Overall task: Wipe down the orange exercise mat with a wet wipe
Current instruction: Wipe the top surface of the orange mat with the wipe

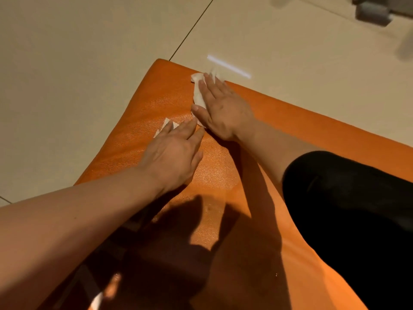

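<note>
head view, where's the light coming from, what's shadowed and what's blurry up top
Head view: warm light from behind casts hard shadows of both arms onto the near part of the orange mat; a sheen shows by the left hand; a bright streak of glare lies on the floor past the wet wipe under the right hand; the grey object at top right is motion-blurred.

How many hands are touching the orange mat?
2. The right hand presses the white wipe flat near the orange mat's far edge; the left hand lies flat on the mat just beside it.
</note>
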`<state>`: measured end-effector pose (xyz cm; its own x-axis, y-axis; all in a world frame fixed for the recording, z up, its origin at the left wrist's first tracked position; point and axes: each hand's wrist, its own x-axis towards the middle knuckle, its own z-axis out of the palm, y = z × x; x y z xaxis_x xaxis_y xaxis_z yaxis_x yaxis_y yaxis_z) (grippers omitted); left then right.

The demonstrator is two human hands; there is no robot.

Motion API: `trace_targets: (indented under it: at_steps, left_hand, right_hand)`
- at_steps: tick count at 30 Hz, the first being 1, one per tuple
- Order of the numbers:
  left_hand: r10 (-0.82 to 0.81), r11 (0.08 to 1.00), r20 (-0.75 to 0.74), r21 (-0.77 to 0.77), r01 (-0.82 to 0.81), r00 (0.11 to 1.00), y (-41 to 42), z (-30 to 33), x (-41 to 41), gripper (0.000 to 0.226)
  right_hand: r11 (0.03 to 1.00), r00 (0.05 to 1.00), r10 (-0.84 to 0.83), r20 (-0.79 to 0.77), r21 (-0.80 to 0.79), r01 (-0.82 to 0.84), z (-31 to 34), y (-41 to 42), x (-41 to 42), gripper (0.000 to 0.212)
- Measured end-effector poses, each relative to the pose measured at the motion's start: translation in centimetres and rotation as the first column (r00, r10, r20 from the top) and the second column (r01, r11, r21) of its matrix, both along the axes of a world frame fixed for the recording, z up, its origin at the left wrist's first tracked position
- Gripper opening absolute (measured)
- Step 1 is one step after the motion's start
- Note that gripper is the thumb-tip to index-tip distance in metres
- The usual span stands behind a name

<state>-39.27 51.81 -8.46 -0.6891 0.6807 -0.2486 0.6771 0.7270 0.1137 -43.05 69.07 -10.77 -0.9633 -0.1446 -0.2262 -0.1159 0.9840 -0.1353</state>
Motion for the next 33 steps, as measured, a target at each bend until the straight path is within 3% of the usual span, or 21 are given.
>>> trace_targets:
  at_steps: [9,21,26,29,33]
  left_hand:
    - [0.000,1.000,0.020,-0.012,0.001,1.000,0.0,-0.5,0.7,0.065]
    - [-0.031,0.999,0.037,-0.029,0.032,0.999,-1.1,-0.3,2.4,0.064]
    - [-0.048,0.997,0.055,-0.064,0.052,0.997,-0.3,-0.1,2.2,0.066]
    - [-0.063,0.998,0.061,-0.004,0.063,0.996,-0.7,0.2,2.1,0.060]
    - [-0.066,0.997,0.068,0.031,0.064,0.995,-1.6,0.4,2.5,0.059]
  right_hand:
    - [0.980,0.977,-0.193,-0.086,0.026,0.196,0.7,4.2,4.8,0.065]
    - [0.903,0.905,-0.426,-0.017,0.058,0.426,1.2,6.2,10.4,0.077]
    - [0.964,0.964,-0.264,0.031,-0.028,0.265,0.3,-0.1,5.9,0.074]
    - [0.992,0.994,-0.110,0.020,-0.059,0.111,0.5,-3.5,4.8,0.072]
    - [0.997,0.998,-0.055,-0.011,-0.060,0.054,0.7,-1.3,7.7,0.071]
